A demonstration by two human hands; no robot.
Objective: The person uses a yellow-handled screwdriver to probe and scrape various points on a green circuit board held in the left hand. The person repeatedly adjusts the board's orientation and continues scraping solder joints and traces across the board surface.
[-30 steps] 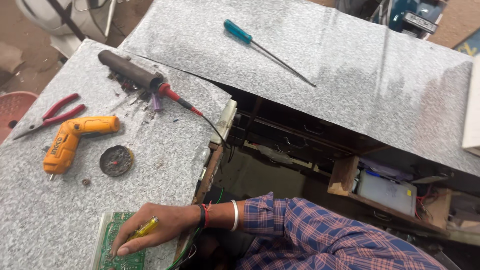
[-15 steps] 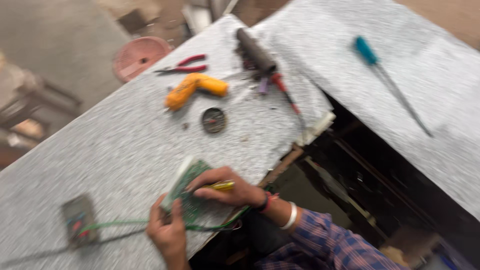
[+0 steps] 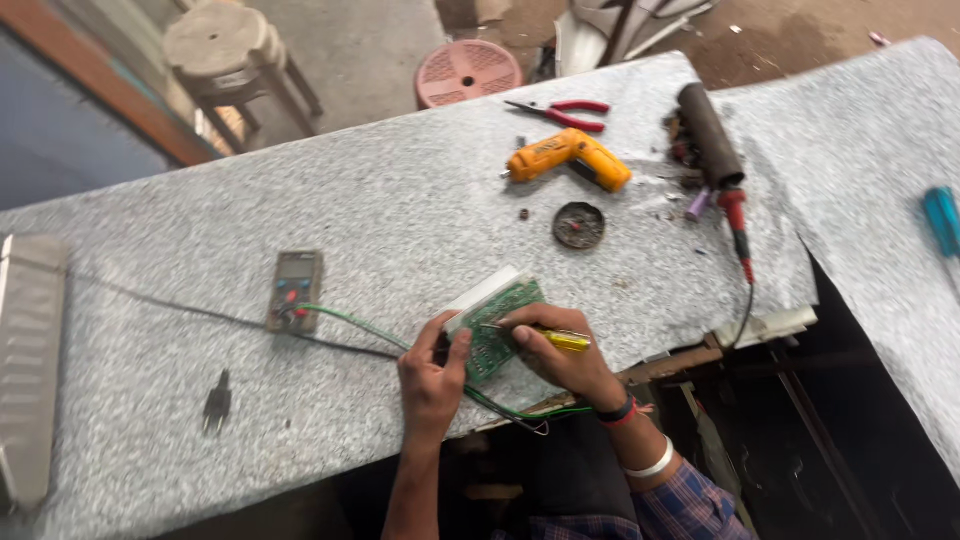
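A person's right hand (image 3: 560,362), fingers curled shut around a small yellow-handled screwdriver (image 3: 556,339), is pressing the tool's tip onto a green circuit board (image 3: 497,322) lying near the front edge of a grey speckled worktop (image 3: 400,210). The left hand (image 3: 432,378) is closing its thumb and fingers on the board's near corner, steadying it flat. Green wires (image 3: 350,320) are running from the board to a small handheld meter (image 3: 293,291) just to the left; a black plug (image 3: 216,402) is lying nearer the edge. Farther back, an orange cordless screwdriver (image 3: 567,158), red-handled pliers (image 3: 560,112), a round dark disc (image 3: 578,224) and a soldering iron (image 3: 712,135) are resting well apart from the hands. The work appears to be at the stage of working a point on the board; the next move seems to call for a steady tip and a firm hold on the board.
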